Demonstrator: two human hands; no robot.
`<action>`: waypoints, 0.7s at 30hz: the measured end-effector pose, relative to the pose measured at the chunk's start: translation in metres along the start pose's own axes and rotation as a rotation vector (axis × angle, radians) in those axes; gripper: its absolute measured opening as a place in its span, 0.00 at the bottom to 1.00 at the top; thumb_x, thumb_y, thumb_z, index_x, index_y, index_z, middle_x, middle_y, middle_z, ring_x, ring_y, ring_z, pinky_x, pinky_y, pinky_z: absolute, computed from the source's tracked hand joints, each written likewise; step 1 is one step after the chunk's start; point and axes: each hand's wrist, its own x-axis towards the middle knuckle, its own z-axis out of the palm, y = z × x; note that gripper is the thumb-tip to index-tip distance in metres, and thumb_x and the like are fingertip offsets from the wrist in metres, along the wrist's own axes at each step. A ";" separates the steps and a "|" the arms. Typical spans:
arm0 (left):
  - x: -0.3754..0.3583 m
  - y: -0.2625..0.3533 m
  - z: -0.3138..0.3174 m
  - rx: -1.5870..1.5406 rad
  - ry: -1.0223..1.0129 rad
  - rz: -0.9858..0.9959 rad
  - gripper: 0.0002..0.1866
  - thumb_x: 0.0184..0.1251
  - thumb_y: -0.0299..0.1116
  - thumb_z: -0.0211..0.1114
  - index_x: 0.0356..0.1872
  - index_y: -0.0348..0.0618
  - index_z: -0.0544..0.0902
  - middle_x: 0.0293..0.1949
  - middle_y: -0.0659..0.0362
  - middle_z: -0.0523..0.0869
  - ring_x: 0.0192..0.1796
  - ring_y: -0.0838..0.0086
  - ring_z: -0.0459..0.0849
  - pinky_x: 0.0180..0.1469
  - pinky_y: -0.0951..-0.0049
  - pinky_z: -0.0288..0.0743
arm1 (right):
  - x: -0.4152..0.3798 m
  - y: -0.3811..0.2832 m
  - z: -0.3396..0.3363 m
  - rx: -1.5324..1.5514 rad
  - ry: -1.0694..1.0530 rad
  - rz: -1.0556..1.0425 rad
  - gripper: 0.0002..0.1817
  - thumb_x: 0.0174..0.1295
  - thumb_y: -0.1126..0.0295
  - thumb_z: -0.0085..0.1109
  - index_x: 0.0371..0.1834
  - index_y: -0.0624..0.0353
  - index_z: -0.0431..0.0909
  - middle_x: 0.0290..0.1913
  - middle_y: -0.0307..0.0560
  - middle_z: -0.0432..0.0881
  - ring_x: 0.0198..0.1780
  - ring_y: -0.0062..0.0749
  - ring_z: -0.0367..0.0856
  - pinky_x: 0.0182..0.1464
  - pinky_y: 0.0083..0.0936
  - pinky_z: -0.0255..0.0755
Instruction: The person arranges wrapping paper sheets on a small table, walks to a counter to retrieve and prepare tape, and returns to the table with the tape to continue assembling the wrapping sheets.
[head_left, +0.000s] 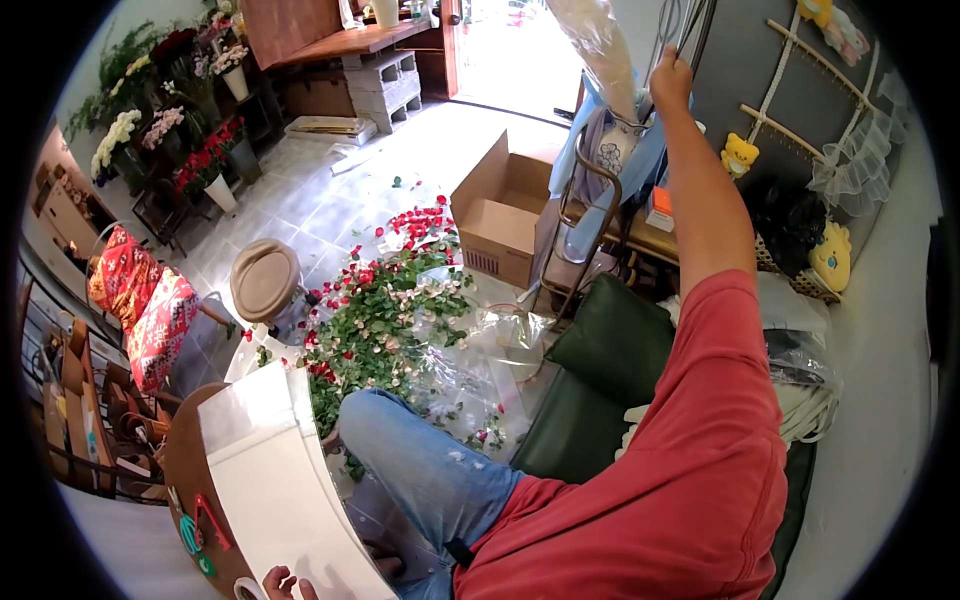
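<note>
My right arm reaches up to the top right, where my right hand (pixel 670 80) is closed around thin wire-like rods (pixel 668 30) beside a patterned vase (pixel 615 148). A clear plastic wrap (pixel 597 55) stands out of the vase. At the bottom edge, my left hand (pixel 288 583) is partly in view, its fingers apart over the white sheets (pixel 275 480) on the round brown table (pixel 187 440). Teal scissors (pixel 189 530) and a red tool (pixel 212 522) lie left of the sheets.
Red and pale roses with green leaves (pixel 370 320) cover the floor ahead. Near them are a cardboard box (pixel 500 215) and a round stool (pixel 266 280). A green cushioned seat (pixel 580 425) is beside me. Flower buckets (pixel 220 192) stand at the upper left.
</note>
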 end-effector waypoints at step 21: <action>0.002 0.004 0.008 0.077 -0.067 0.097 0.22 0.68 0.27 0.69 0.60 0.33 0.76 0.57 0.49 0.80 0.57 0.58 0.78 0.61 0.60 0.74 | 0.006 0.060 0.008 -0.056 -0.226 0.007 0.43 0.53 0.43 0.73 0.61 0.70 0.75 0.54 0.60 0.86 0.58 0.57 0.83 0.61 0.44 0.74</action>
